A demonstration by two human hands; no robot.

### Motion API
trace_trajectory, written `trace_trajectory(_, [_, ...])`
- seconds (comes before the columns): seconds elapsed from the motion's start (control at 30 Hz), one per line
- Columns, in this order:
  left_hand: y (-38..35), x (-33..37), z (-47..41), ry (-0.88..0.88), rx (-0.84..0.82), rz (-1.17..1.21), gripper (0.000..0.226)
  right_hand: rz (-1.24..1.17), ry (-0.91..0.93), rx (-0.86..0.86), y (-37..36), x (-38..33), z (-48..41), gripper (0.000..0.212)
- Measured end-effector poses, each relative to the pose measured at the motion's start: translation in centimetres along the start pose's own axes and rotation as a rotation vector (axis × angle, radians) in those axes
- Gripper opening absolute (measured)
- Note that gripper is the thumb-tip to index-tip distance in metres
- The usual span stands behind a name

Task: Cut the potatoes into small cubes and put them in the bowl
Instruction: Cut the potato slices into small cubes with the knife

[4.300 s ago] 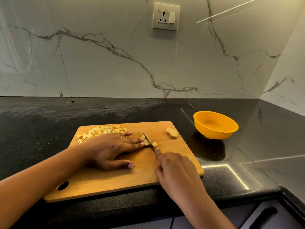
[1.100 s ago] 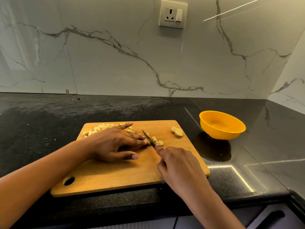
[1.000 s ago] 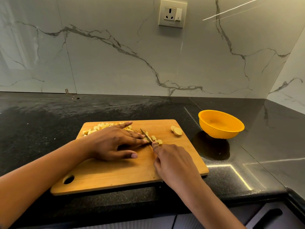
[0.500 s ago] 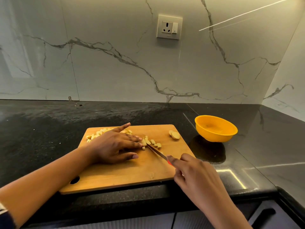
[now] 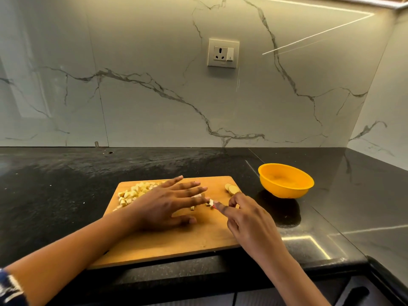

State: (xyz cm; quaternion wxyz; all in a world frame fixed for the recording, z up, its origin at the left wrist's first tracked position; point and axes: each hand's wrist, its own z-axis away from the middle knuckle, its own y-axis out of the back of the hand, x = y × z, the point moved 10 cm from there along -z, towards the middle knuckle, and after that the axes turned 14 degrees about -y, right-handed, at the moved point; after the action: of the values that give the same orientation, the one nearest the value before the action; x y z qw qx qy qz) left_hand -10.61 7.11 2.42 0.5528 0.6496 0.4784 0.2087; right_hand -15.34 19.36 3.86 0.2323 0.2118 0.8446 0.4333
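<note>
A wooden cutting board (image 5: pixel 176 241) lies on the black counter. A pile of potato cubes (image 5: pixel 134 193) sits at its far left, and two potato slices (image 5: pixel 231 189) lie at its far right. A few fresh cubes (image 5: pixel 192 208) lie in the middle. My left hand (image 5: pixel 167 204) hovers over them with fingers spread and straight. My right hand (image 5: pixel 247 219) grips the knife (image 5: pixel 213 206), of which only a red sliver of handle shows at my fingertips, close to my left fingers. The orange bowl (image 5: pixel 304 191) stands empty to the right of the board.
The black counter (image 5: pixel 55 195) runs to a marble wall behind and to a corner on the right. A wall socket (image 5: pixel 223 53) sits above. The counter's front edge lies just below the board, with a drawer handle (image 5: pixel 357 293) at lower right.
My left hand has uncurled from holding the potato and now spreads flat over the cubes. My right hand has brought the knife back in, close to my left fingertips. The view has tilted upward.
</note>
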Motion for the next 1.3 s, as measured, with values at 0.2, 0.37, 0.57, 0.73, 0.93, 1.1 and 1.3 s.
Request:
trace_trajectory(0.2, [1.6,-3.0,2.3,0.127,0.164,-0.011,0.052,0.010,-0.007,0.058,0.7,0.9,-0.3,0.060])
trace_trajectory(0.37, [1.3,-3.2,2.1,0.136,0.176,0.039,0.054,-0.035,-0.104,0.116,1.0,2.3,-1.9,0.054])
trace_trajectory(0.57, [0.9,-3.8,0.3,0.214,0.121,0.221,0.063,-0.238,-0.291,0.052,-0.6,3.3,-5.4,0.045])
trace_trajectory(0.73, [-3.2,-2.1,-3.4,0.157,-0.228,0.282,0.048,-0.329,-0.432,0.024,-1.7,5.5,-5.7,0.045])
trace_trajectory(0.93, [-2.2,-3.3,-3.7,0.177,-0.116,0.244,0.024,-0.301,-0.473,0.034,-1.6,6.9,-5.2,0.045])
trace_trajectory(1.1, [-0.2,-5.4,-0.5,0.251,-0.082,0.180,0.016,-0.282,-0.463,0.014,-1.8,6.6,-5.1,0.043])
trace_trajectory(1.3, [3.2,-7.5,3.4,0.342,0.014,0.210,0.019,-0.278,-0.460,0.003,-2.0,6.4,-5.0,0.042])
